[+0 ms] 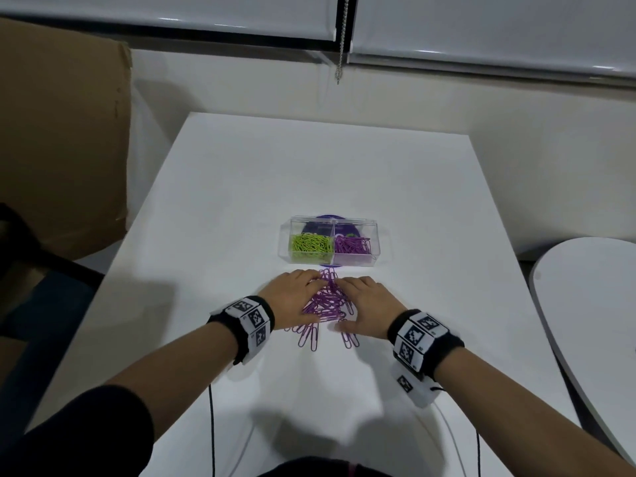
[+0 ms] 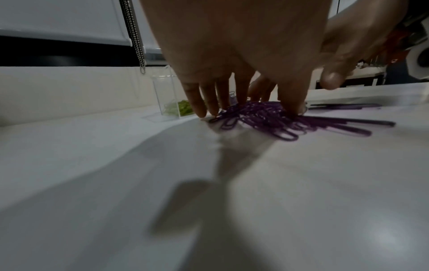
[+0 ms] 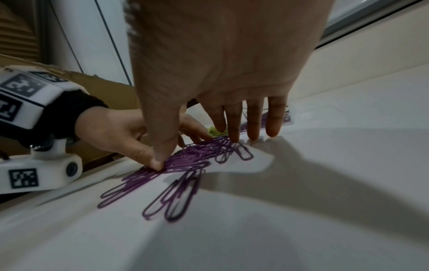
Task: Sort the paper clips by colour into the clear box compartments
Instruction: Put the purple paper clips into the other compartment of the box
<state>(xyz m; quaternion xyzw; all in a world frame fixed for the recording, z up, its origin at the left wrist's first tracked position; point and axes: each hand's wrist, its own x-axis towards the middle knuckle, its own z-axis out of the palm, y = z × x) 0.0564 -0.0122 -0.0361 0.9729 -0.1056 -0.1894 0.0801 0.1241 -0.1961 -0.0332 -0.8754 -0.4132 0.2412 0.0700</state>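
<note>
No words, brands or numbers can be read. The only signs are black-and-white square code markers on the left wristband (image 1: 250,318), the right wristband (image 1: 418,335) and the camera mount (image 3: 23,177) under the left wrist; they carry no legible text.

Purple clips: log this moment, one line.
purple clips heaped on table | left hand, right hand flank heap | box part-filled

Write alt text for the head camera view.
Both hands, left hand and right hand, press in on a pile of purple paper clips on a white table. Behind it, a clear box holds green and purple clips.
</note>
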